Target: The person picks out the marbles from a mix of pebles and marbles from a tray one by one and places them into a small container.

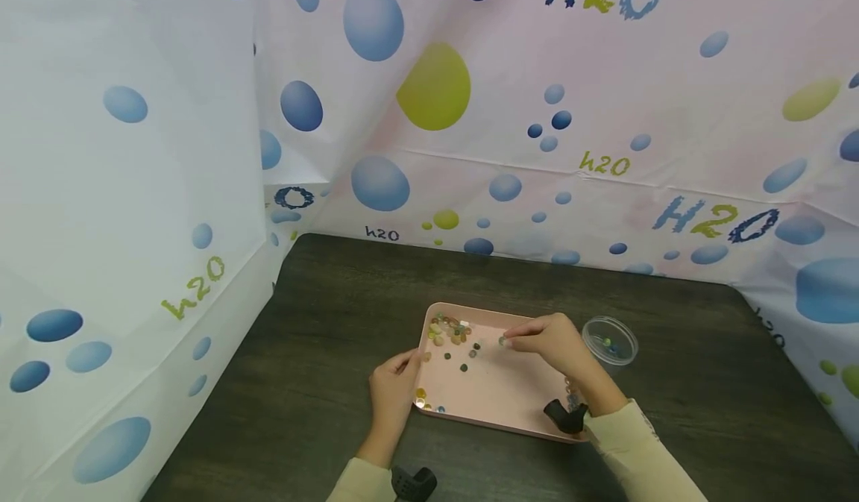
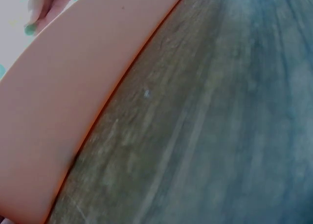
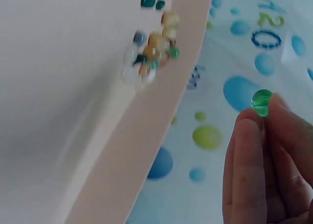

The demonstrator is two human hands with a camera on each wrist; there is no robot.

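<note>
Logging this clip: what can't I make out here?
Green glass marble: partly covered by right hand, right wrist view.
Left hand: exact finger placement too small, head view.
Clustered beads: too small to count, head view.
Pink tray: right rim partly behind right forearm, head view.

Tray (image 2: 88,72) incomplete in wrist views

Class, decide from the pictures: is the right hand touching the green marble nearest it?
Touching. The right wrist view shows the right hand pinching the green marble with its fingertips.
</note>
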